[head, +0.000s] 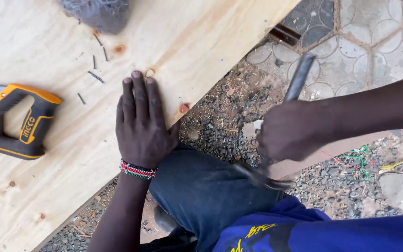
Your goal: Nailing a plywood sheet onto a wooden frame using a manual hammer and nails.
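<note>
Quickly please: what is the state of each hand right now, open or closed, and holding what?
Left hand: open, flat on the plywood sheet, holding nothing.
Right hand: closed around the handle of a hammer, beside the sheet edge.

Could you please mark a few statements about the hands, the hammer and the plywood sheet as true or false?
1. The left hand lies flat, palm down, on the plywood sheet. True.
2. The right hand is empty. False: it grips a hammer by the handle, blurred, out past the sheet's edge.
3. A handsaw handle, orange and black, rests on the sheet beside the left hand. True.
4. The loose nails lie on the gravel. False: they lie scattered on the plywood, beyond the fingertips.
5. The left wrist is bare. False: it wears a beaded bracelet.
</note>
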